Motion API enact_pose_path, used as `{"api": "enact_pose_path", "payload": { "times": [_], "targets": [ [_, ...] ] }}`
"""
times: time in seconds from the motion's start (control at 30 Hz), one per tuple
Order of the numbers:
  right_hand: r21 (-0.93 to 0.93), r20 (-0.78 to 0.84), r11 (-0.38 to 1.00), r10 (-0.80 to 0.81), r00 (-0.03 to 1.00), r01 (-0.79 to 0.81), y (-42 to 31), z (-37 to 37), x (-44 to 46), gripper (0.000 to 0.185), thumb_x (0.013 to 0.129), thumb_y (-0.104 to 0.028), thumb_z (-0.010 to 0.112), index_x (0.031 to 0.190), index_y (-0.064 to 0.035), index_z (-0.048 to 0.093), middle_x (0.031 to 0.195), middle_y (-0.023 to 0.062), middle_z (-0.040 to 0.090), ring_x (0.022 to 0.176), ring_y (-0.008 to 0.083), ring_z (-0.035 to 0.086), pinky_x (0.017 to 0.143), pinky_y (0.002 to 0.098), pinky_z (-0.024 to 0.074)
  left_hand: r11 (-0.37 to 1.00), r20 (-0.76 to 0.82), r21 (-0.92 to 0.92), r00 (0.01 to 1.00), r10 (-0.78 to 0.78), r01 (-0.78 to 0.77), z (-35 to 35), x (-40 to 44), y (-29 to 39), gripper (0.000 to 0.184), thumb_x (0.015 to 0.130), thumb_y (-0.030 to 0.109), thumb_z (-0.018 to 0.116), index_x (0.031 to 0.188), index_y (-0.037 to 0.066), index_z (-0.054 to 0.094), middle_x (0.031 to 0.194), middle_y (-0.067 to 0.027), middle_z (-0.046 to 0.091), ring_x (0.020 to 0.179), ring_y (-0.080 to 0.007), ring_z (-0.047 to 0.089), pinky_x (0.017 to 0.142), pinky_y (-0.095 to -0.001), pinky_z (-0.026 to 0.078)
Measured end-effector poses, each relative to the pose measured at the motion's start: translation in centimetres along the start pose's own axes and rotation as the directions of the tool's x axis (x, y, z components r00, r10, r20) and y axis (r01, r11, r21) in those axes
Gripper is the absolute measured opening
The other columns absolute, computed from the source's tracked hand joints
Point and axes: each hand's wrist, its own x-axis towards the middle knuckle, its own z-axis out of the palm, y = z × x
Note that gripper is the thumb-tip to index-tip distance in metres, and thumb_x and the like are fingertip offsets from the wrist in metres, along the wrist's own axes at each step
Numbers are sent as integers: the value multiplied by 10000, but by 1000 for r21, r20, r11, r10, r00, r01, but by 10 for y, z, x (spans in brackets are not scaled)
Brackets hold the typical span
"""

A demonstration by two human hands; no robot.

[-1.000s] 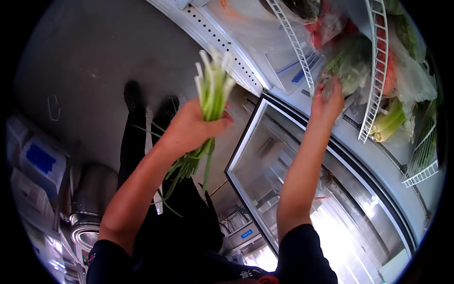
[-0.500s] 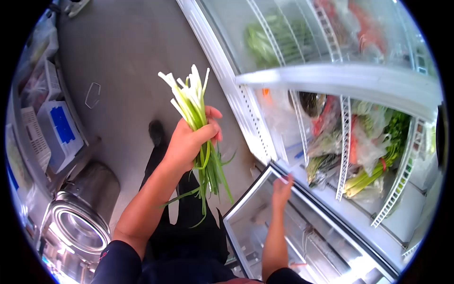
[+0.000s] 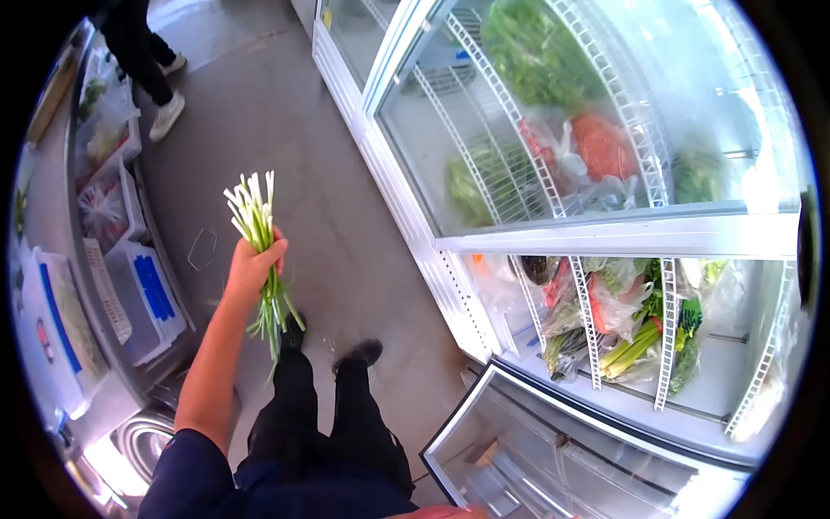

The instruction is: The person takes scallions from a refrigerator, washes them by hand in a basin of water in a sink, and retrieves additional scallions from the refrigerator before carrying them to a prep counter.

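Observation:
My left hand (image 3: 257, 264) is closed around a bunch of green onions (image 3: 252, 221). Their white ends point up and the green leaves hang below the fist, above the floor. At the bottom edge of the view, a blurred bit of skin shows near the fridge door, but the fingers of my right hand cannot be made out. The glass fridge door (image 3: 553, 441) stands open at the lower right. Inside the fridge, bagged vegetables and a bundle of green stalks (image 3: 635, 349) with a red band rest on white wire racks (image 3: 584, 320).
A closed glass door (image 3: 484, 173) shows leafy greens (image 3: 540, 56) and a red bag behind it. On the left are a metal counter (image 3: 112, 402), plastic bins (image 3: 143, 298) and a round metal container (image 3: 143, 441). Another person's legs (image 3: 138, 52) stand at the upper left.
My left hand has moved left with the green onions. My right hand has come away from the fridge and down to the bottom edge. The view has shifted, showing more aisle and another person's legs.

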Motion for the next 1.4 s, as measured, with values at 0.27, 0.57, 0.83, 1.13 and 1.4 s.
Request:
{"api": "enact_pose_path", "payload": {
  "times": [0.27,0.57,0.83,1.13,1.4],
  "targets": [
    [204,-96,928,-299,949,313,-91,136,-74,442,1007,-200,588,1425,-114,471,1320,125,608,1155,265,633,986,455,508,996,32,88,999,-18,16,-58,-29,50,72,918,59,665,899,33,601,664,1,545,528,-99,531,498,-264,417],
    [358,-64,771,-542,838,526,-145,179,-108,444,1003,-189,588,1426,-117,470,1331,121,599,1173,262,619,995,461,498,994,70,112,997,-18,10,-56,-95,78,79,891,28,675,900,35,598,687,-8,575,548,-111,557,522,-287,457],
    [449,-57,661,-650,758,601,-162,173,-123,447,1000,-180,589,1427,-120,470,1342,117,591,1189,260,607,1002,467,488,991,61,124,997,42,-49,-52,-146,95,71,907,36,664,901,34,593,688,-12,559,556,-111,552,517,-285,453],
    [525,-114,558,-702,703,642,-167,178,-161,450,996,-169,590,1428,-123,469,1353,112,582,1207,258,593,1011,473,478,995,66,76,996,56,-61,-67,-145,108,73,900,29,666,894,32,594,682,-9,558,558,-109,556,513,-283,454],
    [595,-223,452,-702,676,665,-180,224,-229,454,993,-160,590,1429,-126,468,1363,108,574,1222,256,581,1018,479,468,997,56,69,998,16,-19,-132,-93,129,73,871,25,666,854,42,597,650,-13,574,531,-120,566,511,-293,453]
  ]
}}
